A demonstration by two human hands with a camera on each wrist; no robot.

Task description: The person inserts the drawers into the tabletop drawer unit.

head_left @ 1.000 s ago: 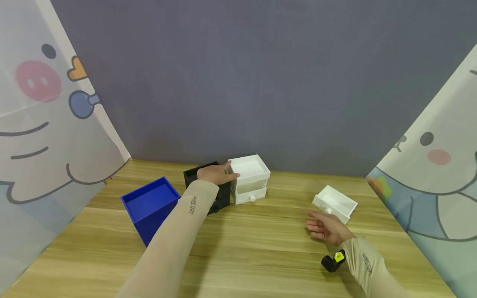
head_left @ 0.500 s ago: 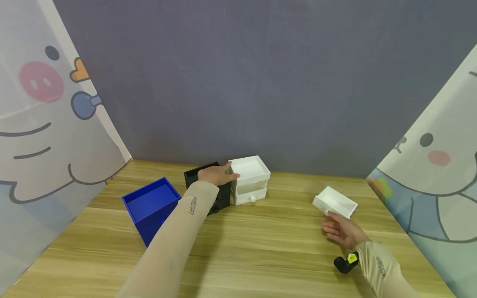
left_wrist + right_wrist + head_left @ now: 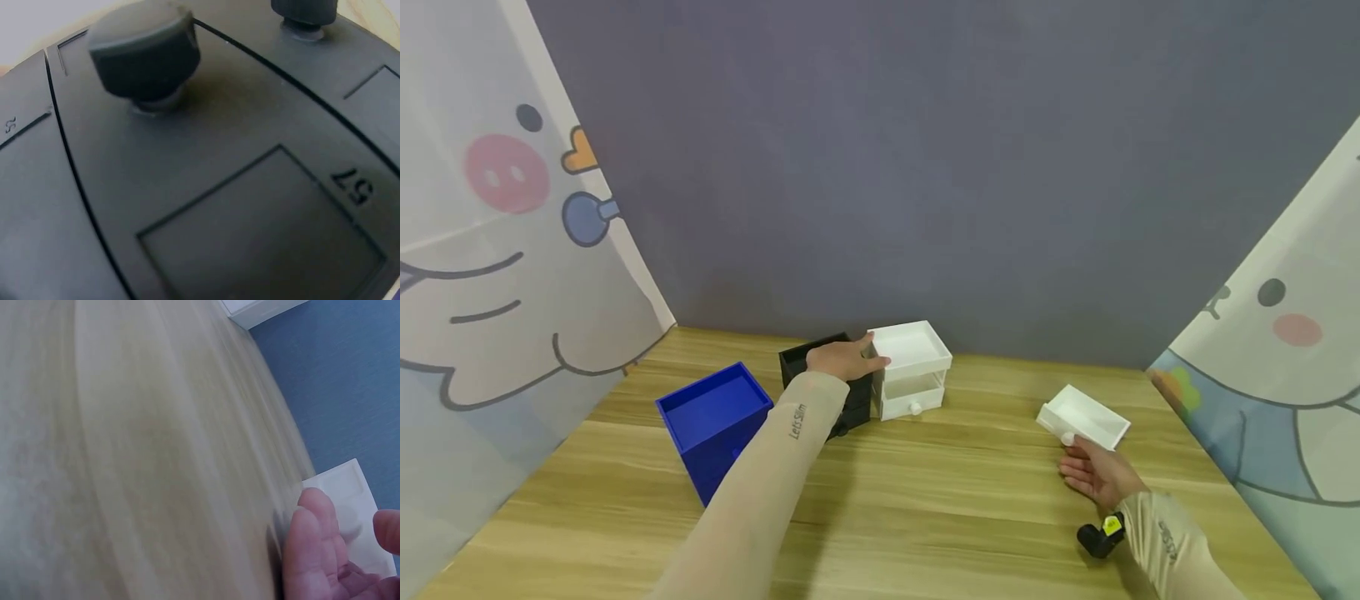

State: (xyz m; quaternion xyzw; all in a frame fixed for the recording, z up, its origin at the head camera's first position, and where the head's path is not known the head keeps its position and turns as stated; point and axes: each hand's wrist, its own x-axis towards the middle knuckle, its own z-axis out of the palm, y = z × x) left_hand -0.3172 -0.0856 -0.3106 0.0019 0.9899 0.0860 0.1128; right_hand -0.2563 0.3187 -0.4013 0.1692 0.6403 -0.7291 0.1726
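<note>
At the back stands a small white drawer cabinet (image 3: 913, 358) with an open upper slot and a knobbed lower drawer. My left hand (image 3: 838, 360) holds its left side by thumb and index finger, reaching over a black drawer cabinet (image 3: 850, 408). That black cabinet's front, with knobs and the number 57, fills the left wrist view. On the right lies a loose white drawer (image 3: 1086, 417). My right hand (image 3: 1101, 473) is at the drawer's round knob (image 3: 1068, 438); in the right wrist view the thumb (image 3: 389, 530) stands apart from the fingers, the knob between them.
A blue drawer cabinet (image 3: 715, 425) stands on the left of the wooden table (image 3: 955, 500), partly behind my left sleeve. A grey panel (image 3: 940, 167) closes off the back. Cartoon-printed sheets hang at both sides.
My right hand has moved right to the loose drawer's knob. The left hand keeps its place on the white cabinet. The whole head view has shifted slightly.
</note>
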